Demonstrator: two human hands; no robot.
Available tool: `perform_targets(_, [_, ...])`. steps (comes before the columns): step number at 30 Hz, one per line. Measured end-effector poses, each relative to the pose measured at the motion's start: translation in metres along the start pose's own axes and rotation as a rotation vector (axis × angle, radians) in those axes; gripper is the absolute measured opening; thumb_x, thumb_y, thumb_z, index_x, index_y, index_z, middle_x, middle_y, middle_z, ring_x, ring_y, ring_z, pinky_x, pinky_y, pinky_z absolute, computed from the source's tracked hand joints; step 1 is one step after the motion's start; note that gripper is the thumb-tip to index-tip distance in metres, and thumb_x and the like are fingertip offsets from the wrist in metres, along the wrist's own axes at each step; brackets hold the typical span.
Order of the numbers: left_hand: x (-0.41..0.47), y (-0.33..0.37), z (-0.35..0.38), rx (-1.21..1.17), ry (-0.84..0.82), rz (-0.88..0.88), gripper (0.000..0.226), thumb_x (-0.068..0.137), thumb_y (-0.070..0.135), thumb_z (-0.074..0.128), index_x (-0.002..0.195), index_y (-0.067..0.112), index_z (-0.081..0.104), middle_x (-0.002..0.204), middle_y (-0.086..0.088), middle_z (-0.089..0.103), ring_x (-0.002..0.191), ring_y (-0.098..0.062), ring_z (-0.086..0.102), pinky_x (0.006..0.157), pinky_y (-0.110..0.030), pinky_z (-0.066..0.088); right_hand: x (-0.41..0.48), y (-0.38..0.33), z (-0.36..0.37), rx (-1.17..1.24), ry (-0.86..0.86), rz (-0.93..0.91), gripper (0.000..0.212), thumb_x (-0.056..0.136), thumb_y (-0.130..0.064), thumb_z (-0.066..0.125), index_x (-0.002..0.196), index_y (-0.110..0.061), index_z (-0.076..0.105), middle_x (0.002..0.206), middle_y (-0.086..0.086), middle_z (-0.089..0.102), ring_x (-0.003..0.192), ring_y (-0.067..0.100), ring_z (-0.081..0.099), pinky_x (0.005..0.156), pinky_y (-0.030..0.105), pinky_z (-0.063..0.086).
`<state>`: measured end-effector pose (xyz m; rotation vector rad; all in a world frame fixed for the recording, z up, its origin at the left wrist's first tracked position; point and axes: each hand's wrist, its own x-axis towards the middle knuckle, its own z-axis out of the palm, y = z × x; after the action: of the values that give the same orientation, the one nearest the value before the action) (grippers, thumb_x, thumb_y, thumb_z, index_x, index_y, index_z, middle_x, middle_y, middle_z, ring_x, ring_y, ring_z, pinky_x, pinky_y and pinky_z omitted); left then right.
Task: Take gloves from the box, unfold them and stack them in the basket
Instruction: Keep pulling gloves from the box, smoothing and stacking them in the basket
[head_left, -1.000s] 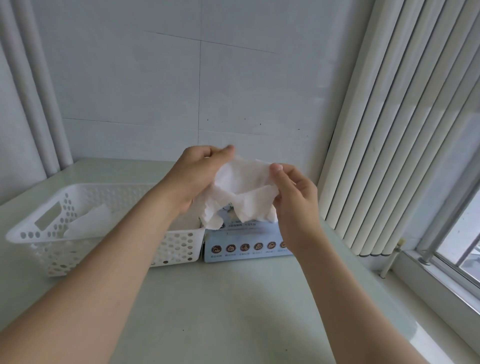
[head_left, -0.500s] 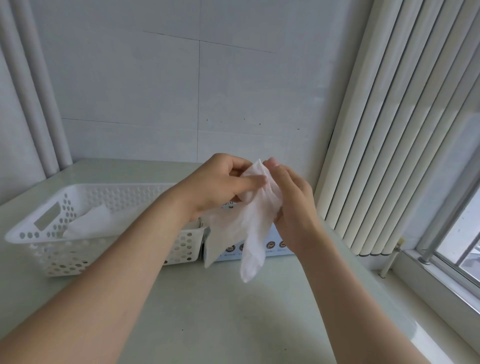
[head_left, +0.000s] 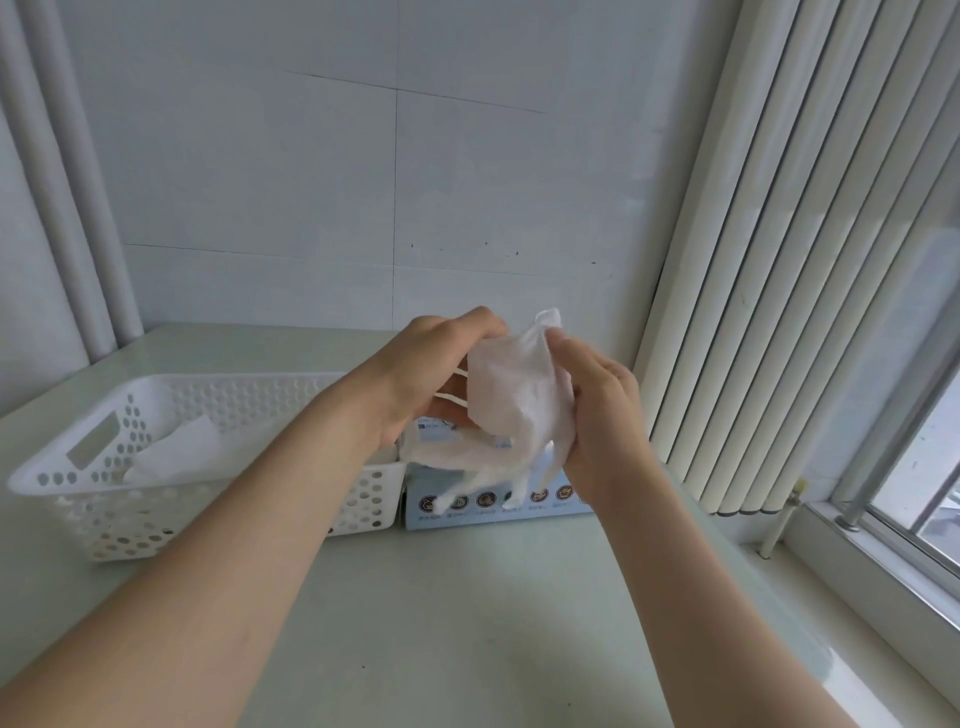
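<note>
A thin, see-through white glove (head_left: 511, 400) is hanging in the air between the two hands, above the box (head_left: 470, 514). It is crumpled and only partly opened, so its outline is hard to follow. One corner is poking up past the right thumb, and two of its limp fingers are dangling in front of the box's front face.

The left hand (head_left: 426, 374) is curling its fingers round the glove's left edge, back turned to the camera. Its fingertips are disappearing behind the film, so the exact grip is hard to make out. The right hand (head_left: 597, 415) is gripping the glove's right side, its thumb pressing on the film near the top.

The box is lying on the table (head_left: 467, 623), mostly hidden behind the hands and the glove. Only its pale blue front with a row of round icons is showing, and the print is too small to read.

A white perforated basket (head_left: 218, 387) is standing just beside the box on its left. The left forearm is crossing over the basket's near right corner. Flattened gloves (head_left: 174, 460) are lying inside; how many is unclear. Vertical blinds (head_left: 779, 260) are hanging to the right, and a window (head_left: 924, 467) is being cut off by the frame's edge.
</note>
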<state>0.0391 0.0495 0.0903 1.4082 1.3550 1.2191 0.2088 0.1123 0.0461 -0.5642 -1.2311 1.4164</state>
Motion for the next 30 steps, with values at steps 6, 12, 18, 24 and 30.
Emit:
perform_targets(6, [-0.003, -0.004, -0.001, 0.1, -0.121, 0.152, 0.043, 0.089, 0.055, 0.077, 0.114, 0.02, 0.079, 0.113, -0.008, 0.079, 0.109, -0.025, 0.075, 0.106, -0.046, 0.052, -0.003, 0.0, 0.002, -0.088, -0.142, 0.015, 0.031, 0.096, -0.022, 0.077, 0.111, 0.005, 0.075, 0.112, 0.037, 0.072, 0.102, 0.053, 0.071, 0.097, 0.072, 0.053])
perform_targets(12, [0.002, -0.003, -0.006, 0.096, 0.066, 0.147, 0.035, 0.09, 0.049, 0.078, 0.103, 0.017, 0.081, 0.104, -0.01, 0.079, 0.094, -0.018, 0.074, 0.1, -0.042, 0.055, -0.003, -0.002, -0.001, -0.107, -0.134, 0.033, 0.04, 0.09, -0.026, 0.08, 0.108, 0.008, 0.07, 0.105, 0.029, 0.075, 0.088, 0.035, 0.074, 0.079, 0.045, 0.06])
perform_targets(18, [0.01, 0.0, -0.015, 0.119, 0.296, 0.174, 0.023, 0.102, 0.04, 0.066, 0.098, 0.019, 0.076, 0.083, 0.007, 0.066, 0.073, -0.011, 0.057, 0.077, -0.029, 0.048, -0.002, 0.004, -0.01, -0.325, -0.178, 0.155, 0.051, 0.081, -0.04, 0.085, 0.096, 0.007, 0.069, 0.096, 0.033, 0.069, 0.083, 0.036, 0.065, 0.076, 0.048, 0.048])
perform_targets(24, [0.006, -0.002, -0.026, 0.234, 0.343, 0.29, 0.027, 0.105, 0.04, 0.06, 0.104, 0.012, 0.063, 0.085, -0.005, 0.061, 0.073, -0.015, 0.053, 0.065, -0.029, 0.043, -0.002, 0.009, -0.006, -0.128, -0.102, 0.095, 0.018, 0.097, -0.027, 0.076, 0.091, -0.011, 0.069, 0.088, 0.016, 0.069, 0.084, 0.033, 0.065, 0.078, 0.044, 0.049])
perform_targets(30, [-0.006, -0.01, -0.039, 0.321, 0.449, 0.33, 0.025, 0.105, 0.043, 0.06, 0.099, 0.019, 0.058, 0.054, 0.012, 0.052, 0.05, -0.004, 0.045, 0.056, -0.027, 0.034, -0.007, 0.013, 0.013, -0.151, -0.06, 0.018, 0.03, 0.099, -0.028, 0.074, 0.113, -0.003, 0.064, 0.101, 0.018, 0.079, 0.089, 0.031, 0.076, 0.077, 0.047, 0.063])
